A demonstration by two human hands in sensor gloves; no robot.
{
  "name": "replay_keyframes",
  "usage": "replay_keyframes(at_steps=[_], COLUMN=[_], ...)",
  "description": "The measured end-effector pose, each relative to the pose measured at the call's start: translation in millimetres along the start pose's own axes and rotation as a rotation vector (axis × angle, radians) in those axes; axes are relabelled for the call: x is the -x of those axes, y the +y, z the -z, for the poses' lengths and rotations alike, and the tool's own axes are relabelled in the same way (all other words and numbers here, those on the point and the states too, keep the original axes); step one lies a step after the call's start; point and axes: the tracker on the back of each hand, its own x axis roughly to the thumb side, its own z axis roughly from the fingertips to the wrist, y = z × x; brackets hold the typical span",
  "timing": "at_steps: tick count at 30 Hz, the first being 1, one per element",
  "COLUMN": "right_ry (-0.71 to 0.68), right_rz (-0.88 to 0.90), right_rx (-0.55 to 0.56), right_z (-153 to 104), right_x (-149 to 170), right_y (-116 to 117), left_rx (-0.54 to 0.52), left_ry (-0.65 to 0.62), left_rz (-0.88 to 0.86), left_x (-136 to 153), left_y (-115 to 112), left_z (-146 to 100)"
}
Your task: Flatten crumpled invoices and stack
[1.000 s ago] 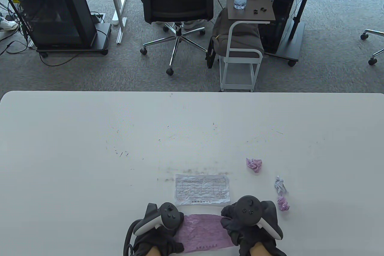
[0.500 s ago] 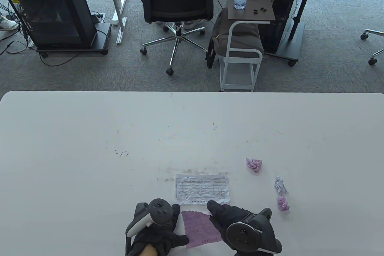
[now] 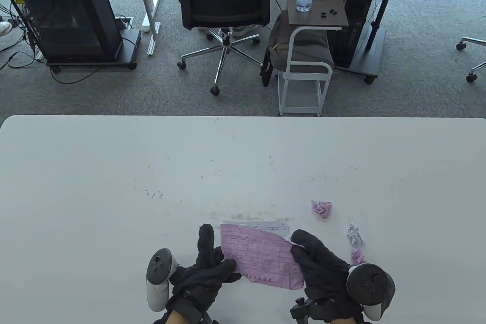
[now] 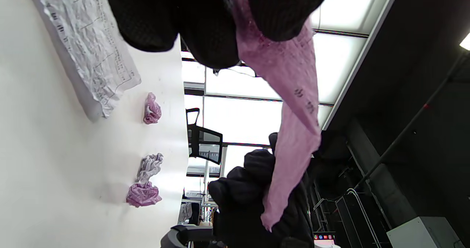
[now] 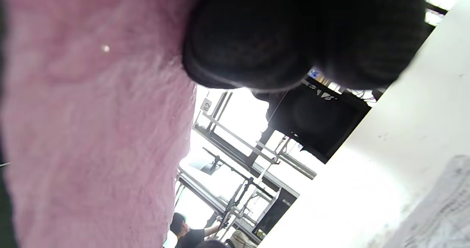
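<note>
Both my left hand [image 3: 205,271] and right hand [image 3: 322,267] pinch the pink invoice [image 3: 262,259] by its ends, taut above the white invoice [image 4: 88,57], ready to stack.

You can read only "62" on a small white tag [image 5: 206,105] fixed to a frame; invoice print's illegible.

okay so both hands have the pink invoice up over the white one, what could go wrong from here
1. The pink invoice is held tilted over the white invoice, so it may land askew rather than squared up.
2. It still looks wrinkled, held only at its ends by the left hand and right hand; a hard pull could tear it.
</note>
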Motion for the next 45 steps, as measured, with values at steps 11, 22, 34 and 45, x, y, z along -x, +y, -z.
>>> replay_keyframes(at_steps=[11, 22, 34, 45], right_ry=[0.051, 0.134, 0.132, 0.170], right_rz=[-0.130, -0.491, -0.854, -0.992], right_rx=[-0.065, -0.220, -0.368, -0.480], right_z=[10.1, 51.1, 83.9, 86.3], right_x=[-1.3, 5.1, 52.3, 86.5], right_y=[-2.4, 27.9, 93.0, 128.2], left_rx=[-0.075, 0.028, 0.148, 0.203], left_ry=[-0.053, 0.210, 0.366, 0.435], left_rz=[0.335, 0.580, 0.999, 1.109], left_x=[-34.7, -17.8, 17.5, 43.8], left_y=[-1.2, -2.8, 12.7, 12.7], left_z=[-1.6, 30.7, 65.7, 75.4])
